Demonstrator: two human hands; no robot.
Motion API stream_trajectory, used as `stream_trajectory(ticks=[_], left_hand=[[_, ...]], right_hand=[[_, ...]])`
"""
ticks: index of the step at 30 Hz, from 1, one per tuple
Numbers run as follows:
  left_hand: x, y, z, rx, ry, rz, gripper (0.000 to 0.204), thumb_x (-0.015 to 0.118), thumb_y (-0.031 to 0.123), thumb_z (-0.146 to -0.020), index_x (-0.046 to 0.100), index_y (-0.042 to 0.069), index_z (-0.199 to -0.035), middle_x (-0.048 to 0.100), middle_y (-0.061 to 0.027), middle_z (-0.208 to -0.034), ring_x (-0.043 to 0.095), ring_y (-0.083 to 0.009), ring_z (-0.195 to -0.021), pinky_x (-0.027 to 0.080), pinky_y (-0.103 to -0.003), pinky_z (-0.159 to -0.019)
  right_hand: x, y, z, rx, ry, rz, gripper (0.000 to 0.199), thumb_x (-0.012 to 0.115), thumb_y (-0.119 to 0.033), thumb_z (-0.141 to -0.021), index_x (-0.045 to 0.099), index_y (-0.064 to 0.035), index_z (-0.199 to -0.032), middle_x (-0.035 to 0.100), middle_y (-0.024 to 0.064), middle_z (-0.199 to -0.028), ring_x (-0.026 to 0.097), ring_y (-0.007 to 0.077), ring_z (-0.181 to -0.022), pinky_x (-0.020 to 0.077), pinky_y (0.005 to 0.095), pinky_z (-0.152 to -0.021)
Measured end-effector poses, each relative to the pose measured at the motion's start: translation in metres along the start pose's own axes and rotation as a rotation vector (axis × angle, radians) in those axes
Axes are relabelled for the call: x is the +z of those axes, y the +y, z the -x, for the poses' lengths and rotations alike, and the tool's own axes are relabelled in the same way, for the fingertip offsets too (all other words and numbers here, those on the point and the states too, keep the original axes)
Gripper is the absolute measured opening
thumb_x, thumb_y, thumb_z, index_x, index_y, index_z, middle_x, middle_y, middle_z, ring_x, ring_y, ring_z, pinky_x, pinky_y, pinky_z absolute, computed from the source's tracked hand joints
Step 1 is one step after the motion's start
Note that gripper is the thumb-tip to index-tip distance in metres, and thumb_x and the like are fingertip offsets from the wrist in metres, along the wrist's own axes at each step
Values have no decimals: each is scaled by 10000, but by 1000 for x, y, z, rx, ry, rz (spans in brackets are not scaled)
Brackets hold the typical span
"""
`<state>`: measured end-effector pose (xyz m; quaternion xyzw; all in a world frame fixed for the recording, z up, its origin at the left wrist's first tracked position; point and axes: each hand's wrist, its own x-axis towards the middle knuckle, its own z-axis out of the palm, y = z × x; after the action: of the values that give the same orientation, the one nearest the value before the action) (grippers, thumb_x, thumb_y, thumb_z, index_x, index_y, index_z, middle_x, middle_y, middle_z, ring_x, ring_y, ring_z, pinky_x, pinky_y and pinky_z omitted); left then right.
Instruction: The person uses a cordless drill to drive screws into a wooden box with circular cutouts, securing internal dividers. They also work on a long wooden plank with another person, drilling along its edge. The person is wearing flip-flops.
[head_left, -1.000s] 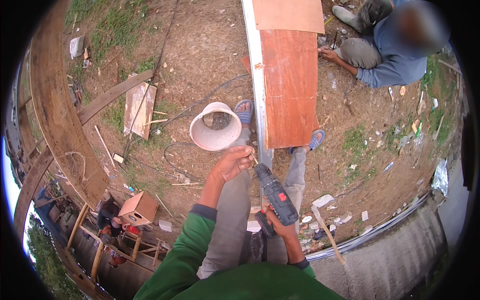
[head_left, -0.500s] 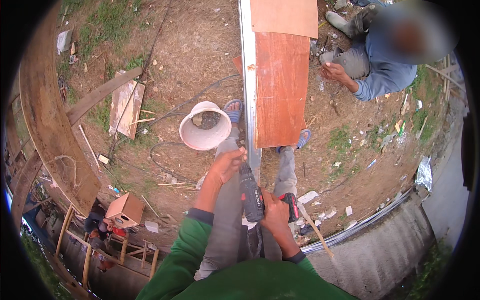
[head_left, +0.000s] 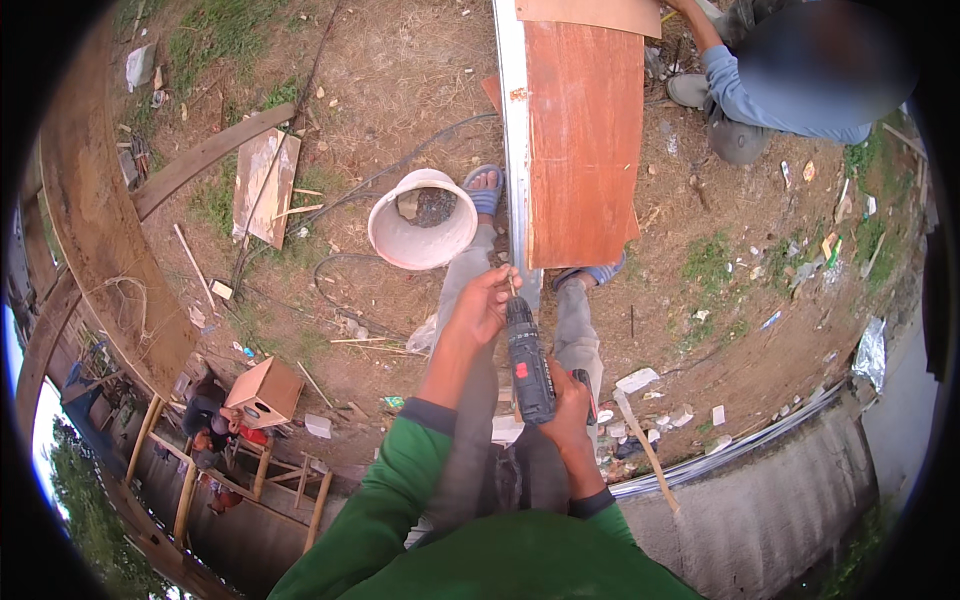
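My right hand [head_left: 570, 408] is wrapped round the grip of a black-and-red cordless drill [head_left: 532, 378]. The drill points away from me, its chuck close to the near end of a reddish-brown plywood board [head_left: 585, 140]. At its tip, my left hand [head_left: 487, 303] pinches a thin metal piece; whether this is a bit or a screw I cannot tell. The board lies along a long white-edged beam [head_left: 512, 110] between my feet. A lighter board [head_left: 590, 14] overlaps its far end.
A whitish bucket [head_left: 400, 240] stands by my left foot. A person in a blue sleeve [head_left: 745, 95] crouches at the far right, an arm reaching to the lighter board. Left are a curved plank [head_left: 115, 270] and a wooden box [head_left: 265, 390]. A cable [head_left: 400, 178] crosses the littered ground.
My left fingers have shifted from beside the chuck to the drill's tip. The other person has leaned over and stretched a hand to the far board. My view has shifted slightly.
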<state>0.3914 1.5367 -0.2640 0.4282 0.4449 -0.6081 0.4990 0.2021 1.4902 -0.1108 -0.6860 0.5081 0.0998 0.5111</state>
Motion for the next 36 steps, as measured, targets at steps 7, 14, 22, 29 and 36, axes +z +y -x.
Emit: stream_trajectory(ticks=[7,14,22,29,36], left_hand=[[18,-22,-1,1,-51,-46,151,670,176,-1061,652,38,-1121,702,-58,-933,519,-59,-637,438,-212,-544],[31,-26,1,-4,-78,-164,170,674,168,-1072,666,19,-1156,711,-45,-947,518,-46,-659,429,-196,-555],[24,-44,-26,17,40,-382,218,652,208,-1091,715,14,-1167,719,-10,-912,507,-43,-655,395,-215,-562],[-23,-79,-155,-99,170,-420,251,624,230,-1068,756,39,-1164,709,-24,-842,598,-142,-621,499,-314,-553],[-66,-100,-216,-104,195,-583,238,639,257,-1029,795,86,-1085,683,-17,-776,583,-148,-561,469,-322,-522]], right_hand=[[-12,29,15,45,6,-88,699,861,-112,-730,672,-2,-1394,780,236,-1098,777,414,-934,617,472,-792],[-21,42,18,79,-23,-46,725,863,-109,-726,650,-40,-1416,780,218,-1102,771,412,-953,609,488,-800],[-25,44,4,134,-85,196,385,734,-165,-913,673,-36,-1271,781,231,-1068,769,438,-909,605,534,-781],[33,94,-63,256,-146,239,262,682,-261,-989,655,-14,-1073,762,255,-832,769,466,-799,602,584,-731],[86,161,-81,387,-237,218,500,837,-288,-842,615,-27,-1206,768,276,-905,759,484,-879,594,585,-794]])
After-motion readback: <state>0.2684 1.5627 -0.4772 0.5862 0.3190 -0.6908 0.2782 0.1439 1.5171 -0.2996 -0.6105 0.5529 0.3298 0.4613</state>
